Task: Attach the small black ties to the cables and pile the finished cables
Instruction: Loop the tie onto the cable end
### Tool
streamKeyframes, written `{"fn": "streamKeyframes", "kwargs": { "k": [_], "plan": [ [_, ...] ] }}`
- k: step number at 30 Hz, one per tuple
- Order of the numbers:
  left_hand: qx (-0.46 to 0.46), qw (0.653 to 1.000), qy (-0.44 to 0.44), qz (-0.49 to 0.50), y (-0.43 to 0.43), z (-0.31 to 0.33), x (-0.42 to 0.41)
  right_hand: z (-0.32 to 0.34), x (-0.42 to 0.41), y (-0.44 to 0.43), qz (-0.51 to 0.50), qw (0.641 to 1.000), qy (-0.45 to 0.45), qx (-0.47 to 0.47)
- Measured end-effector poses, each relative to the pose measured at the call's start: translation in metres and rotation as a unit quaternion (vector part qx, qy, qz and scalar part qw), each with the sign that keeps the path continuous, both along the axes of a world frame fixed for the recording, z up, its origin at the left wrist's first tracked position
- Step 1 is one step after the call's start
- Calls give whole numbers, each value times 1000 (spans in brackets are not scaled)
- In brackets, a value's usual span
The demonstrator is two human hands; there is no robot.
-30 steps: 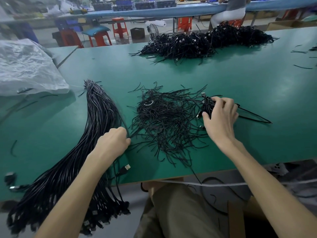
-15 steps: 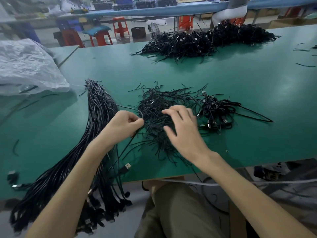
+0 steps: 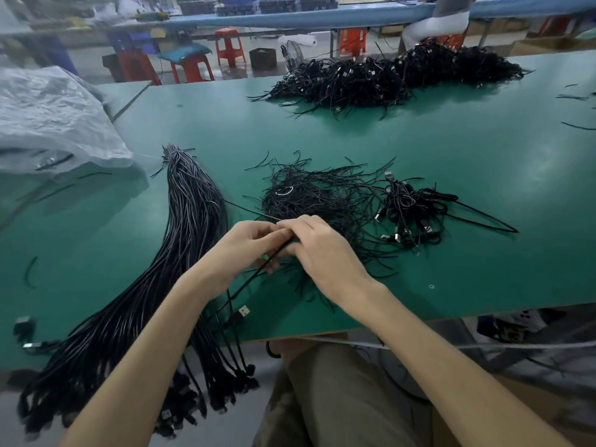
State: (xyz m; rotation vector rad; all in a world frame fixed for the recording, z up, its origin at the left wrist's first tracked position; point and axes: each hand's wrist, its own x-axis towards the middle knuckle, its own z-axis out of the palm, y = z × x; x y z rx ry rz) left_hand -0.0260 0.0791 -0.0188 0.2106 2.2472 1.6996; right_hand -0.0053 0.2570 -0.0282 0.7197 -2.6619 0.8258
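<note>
Where the hands meet over the near edge of the loose black ties (image 3: 322,201), left hand (image 3: 245,250) fingers are curled round one black cable (image 3: 248,282). Right hand (image 3: 322,253) fingers pinch the same cable right at the left fingertips; can't tell if a tie is in there. Cable runs down to a USB plug (image 3: 243,311) on the green worktop (image 3: 451,150). Untied cable bundle (image 3: 180,253) left, small finished pile (image 3: 409,214) right, big pile (image 3: 387,75) far side.
</note>
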Motion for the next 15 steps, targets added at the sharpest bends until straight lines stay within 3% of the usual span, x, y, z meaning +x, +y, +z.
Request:
{"fn": "streamKeyframes", "kwargs": {
  "k": [5,9,12,15],
  "plan": [
    [28,997,-51,-54,-18,-5,3,3,-10,16,-83,991,3,-109],
    [85,992,-56,-77,-37,-9,3,5,-23,40,-149,951,-26,-271],
    [182,982,-40,-16,-40,-10,-4,1,-23,49,-151,947,-31,-281],
    [321,945,-54,34,-38,-10,-9,-6,-19,54,-152,953,-34,-261]
  ]
}}
